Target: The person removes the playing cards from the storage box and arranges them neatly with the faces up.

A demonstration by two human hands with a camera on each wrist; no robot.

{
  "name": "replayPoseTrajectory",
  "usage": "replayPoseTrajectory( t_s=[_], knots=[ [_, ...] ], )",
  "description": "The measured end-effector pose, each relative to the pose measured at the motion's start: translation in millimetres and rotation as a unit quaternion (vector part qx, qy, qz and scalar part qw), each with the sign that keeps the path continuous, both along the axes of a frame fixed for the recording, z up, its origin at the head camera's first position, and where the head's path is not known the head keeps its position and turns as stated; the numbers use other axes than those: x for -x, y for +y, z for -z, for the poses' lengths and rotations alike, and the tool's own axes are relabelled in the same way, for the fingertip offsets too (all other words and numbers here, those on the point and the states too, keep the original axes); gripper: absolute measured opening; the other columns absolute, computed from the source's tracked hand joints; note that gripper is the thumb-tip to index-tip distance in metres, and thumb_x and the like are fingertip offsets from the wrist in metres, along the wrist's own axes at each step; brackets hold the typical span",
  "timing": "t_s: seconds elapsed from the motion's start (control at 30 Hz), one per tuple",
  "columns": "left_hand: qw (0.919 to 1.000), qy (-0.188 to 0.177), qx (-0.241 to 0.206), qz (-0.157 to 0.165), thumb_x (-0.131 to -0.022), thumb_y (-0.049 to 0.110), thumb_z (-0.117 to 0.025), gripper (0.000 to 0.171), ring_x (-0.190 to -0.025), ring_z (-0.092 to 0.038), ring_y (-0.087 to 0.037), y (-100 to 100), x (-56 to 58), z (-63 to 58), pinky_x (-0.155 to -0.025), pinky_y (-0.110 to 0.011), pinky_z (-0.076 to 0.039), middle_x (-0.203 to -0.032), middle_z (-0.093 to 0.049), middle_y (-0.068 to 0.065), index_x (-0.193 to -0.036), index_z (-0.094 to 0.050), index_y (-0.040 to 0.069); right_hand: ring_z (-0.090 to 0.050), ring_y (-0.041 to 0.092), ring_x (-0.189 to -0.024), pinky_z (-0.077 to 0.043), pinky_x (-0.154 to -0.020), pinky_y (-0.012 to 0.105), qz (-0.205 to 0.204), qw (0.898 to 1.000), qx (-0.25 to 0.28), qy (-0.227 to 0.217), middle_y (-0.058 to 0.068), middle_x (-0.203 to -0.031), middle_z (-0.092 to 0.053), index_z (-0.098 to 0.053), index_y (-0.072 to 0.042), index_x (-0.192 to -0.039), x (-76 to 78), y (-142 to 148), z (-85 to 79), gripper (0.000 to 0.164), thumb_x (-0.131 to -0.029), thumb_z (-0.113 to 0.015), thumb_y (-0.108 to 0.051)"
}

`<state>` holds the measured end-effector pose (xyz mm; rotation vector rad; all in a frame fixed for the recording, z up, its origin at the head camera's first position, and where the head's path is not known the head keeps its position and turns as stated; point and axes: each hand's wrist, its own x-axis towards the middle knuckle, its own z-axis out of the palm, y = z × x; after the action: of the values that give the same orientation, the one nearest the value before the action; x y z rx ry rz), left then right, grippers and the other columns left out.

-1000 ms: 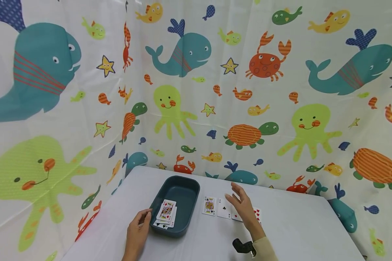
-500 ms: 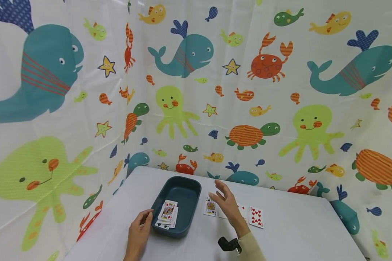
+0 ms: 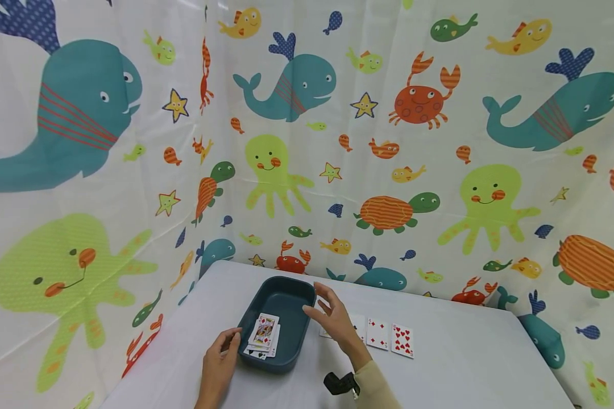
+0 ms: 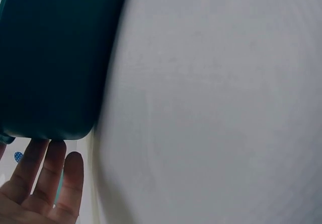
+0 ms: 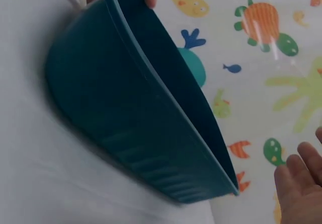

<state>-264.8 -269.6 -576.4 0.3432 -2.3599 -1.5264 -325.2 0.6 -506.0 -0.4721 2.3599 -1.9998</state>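
Note:
A dark teal plastic bin (image 3: 276,363) stands on the table, its near left part holding a small pile of playing cards (image 3: 264,332) with a red-suited face card on top. My left hand (image 3: 220,360) grips the bin's left rim, thumb over the edge and fingers along the outer wall. Relaxed and holding nothing, my right hand (image 3: 334,321) hovers by the bin's right rim. It partly covers a row of face-up cards, where a diamonds card (image 3: 377,333) and a hearts card (image 3: 402,341) show fully. A clubs card (image 3: 359,325) peeks out beside the hand.
A white cloth covers the table (image 3: 465,363). Behind and to the left hangs a curtain (image 3: 297,238) printed with sea animals. A black device (image 3: 340,383) sits at my right wrist, by the sleeve (image 3: 376,389).
My right hand has moved left, from over the middle of the card row to the bin's right rim, uncovering the diamonds and hearts cards. The left hand has stayed on the bin.

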Motion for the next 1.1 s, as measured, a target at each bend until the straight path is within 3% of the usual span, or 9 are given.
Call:
replayPoseTrajectory(
  t_s=[0.2,0.47,0.7,0.83,1.1],
  knots=[
    [1.0000,0.000,-0.001,-0.001,-0.108,0.032,-0.053,0.035,-0.112,-0.065,-0.033,0,-0.5,-0.3,-0.093,-0.049,-0.054,-0.125,-0.069,-0.018,-0.127,-0.066,0.006,-0.035,0.035,-0.149,-0.031,-0.118,0.051,-0.013,1.000,-0.023,0.005,0.012,-0.160,-0.040,-0.041,-0.014,-0.155,0.0,-20,1.0,0.072,-0.094,-0.074,-0.032],
    [1.0000,0.002,-0.002,0.002,-0.107,0.033,-0.053,0.035,-0.113,-0.065,-0.034,-1,-0.7,0.9,-0.093,-0.050,-0.054,-0.125,-0.069,-0.018,-0.127,-0.067,0.006,-0.040,0.030,-0.147,-0.035,-0.117,0.049,-0.041,0.994,-0.100,0.027,0.007,-0.158,-0.043,-0.042,-0.014,-0.154,-1.5,-52,12.0,0.075,-0.093,-0.075,-0.041],
    [0.9999,0.007,0.002,0.007,-0.107,0.035,-0.053,0.036,-0.112,-0.066,-0.032,-2,0.0,1.0,-0.090,-0.042,-0.055,-0.125,-0.070,-0.017,-0.126,-0.067,0.007,-0.045,0.033,-0.142,-0.039,-0.113,0.054,-0.059,0.984,-0.161,0.046,0.010,-0.155,-0.046,-0.044,-0.011,-0.152,2.2,-73,18.9,0.077,-0.090,-0.077,-0.041],
    [0.9999,0.007,0.003,0.011,-0.107,0.036,-0.053,0.036,-0.113,-0.066,-0.031,-3,-0.2,1.1,-0.089,-0.036,-0.054,-0.125,-0.070,-0.016,-0.126,-0.067,0.008,-0.044,0.031,-0.142,-0.038,-0.113,0.057,-0.065,0.976,-0.201,0.052,0.010,-0.155,-0.046,-0.045,-0.011,-0.152,3.9,-79,21.1,0.079,-0.088,-0.079,-0.044],
    [0.9999,0.012,-0.001,0.011,-0.107,0.033,-0.054,0.034,-0.111,-0.066,-0.031,-3,-1.0,0.0,-0.087,-0.036,-0.055,-0.124,-0.070,-0.016,-0.125,-0.068,0.007,-0.047,0.030,-0.138,-0.040,-0.112,0.055,-0.075,0.951,-0.293,0.069,0.012,-0.152,-0.049,-0.047,-0.008,-0.150,8.9,-87,24.2,0.081,-0.086,-0.081,-0.044]
  ],
)
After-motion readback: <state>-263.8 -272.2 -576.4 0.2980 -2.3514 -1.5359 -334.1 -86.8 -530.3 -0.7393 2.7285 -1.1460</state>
